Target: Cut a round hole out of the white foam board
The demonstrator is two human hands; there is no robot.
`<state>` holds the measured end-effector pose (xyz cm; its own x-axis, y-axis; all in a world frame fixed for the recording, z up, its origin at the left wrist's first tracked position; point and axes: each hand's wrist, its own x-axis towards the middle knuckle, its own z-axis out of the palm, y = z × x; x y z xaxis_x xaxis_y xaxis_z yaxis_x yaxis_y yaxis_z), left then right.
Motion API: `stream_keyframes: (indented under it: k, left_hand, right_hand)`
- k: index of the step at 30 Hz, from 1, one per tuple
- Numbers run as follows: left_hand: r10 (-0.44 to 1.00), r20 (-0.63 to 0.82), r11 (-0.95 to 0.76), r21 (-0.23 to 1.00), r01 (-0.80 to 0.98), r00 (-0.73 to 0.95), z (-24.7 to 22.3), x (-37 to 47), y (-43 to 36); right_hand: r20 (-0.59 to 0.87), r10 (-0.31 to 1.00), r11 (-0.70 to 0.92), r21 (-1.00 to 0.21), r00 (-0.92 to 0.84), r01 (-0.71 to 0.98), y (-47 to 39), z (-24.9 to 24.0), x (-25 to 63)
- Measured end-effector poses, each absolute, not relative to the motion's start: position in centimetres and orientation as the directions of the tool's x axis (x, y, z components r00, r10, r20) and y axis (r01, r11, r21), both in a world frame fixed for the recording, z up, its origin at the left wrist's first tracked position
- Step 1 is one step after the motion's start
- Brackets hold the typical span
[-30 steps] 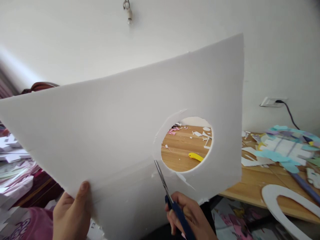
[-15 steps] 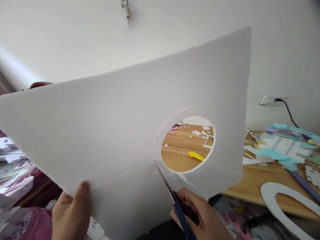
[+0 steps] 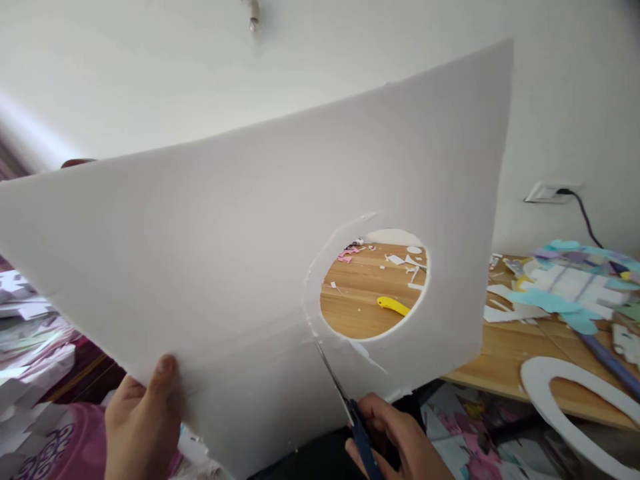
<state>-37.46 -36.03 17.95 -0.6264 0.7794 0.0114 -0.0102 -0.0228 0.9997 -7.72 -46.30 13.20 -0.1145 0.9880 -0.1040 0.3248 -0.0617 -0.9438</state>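
A large white foam sheet (image 3: 240, 253) is held up in front of me, tilted, with a round hole right of its middle. My left hand (image 3: 145, 413) pinches its lower left edge, thumb on the near face. In my right hand (image 3: 400, 433) is a pair of scissors (image 3: 361, 437) with dark blue handles. Their thin blades point up and left, the tips at a curved line scored around the hole's left side. Whether the blades pass through the sheet I cannot tell. A loose sliver of white hangs below the hole.
Through the hole, a yellow craft knife (image 3: 393, 306) and white scraps show on the wooden table (image 3: 505, 350). Coloured cut-outs (image 3: 575, 280) and a white ring (image 3: 540, 387) lie at the right. A wall socket (image 3: 550, 193) with a plugged cable is behind. Papers are piled at the left.
The scissors' tips have moved slightly down and right along the curve. More of the curved line at the hole's left now shows as cut or scored. The view has shifted slightly.
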Motion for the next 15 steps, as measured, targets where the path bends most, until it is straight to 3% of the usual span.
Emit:
stream_keyframes:
  k: [9,13,15]
  left_hand:
    - [0.775,0.063,-0.092,0.996,-0.014,-0.628,17.5,-37.7,-36.0]
    - [0.754,0.091,-0.095,0.995,0.028,-0.65,17.3,-37.6,-36.1]
    - [0.746,0.109,-0.08,0.994,0.074,-0.657,17.3,-37.5,-36.1]
  right_hand:
    - [-0.068,0.992,-0.028,-0.938,-0.102,0.346,-46.2,14.7,-8.1]
    - [0.015,0.998,-0.016,-0.889,0.065,0.457,-46.5,13.0,-9.2]
    - [0.026,0.995,-0.021,-0.903,0.102,0.429,-46.7,11.9,-9.8]
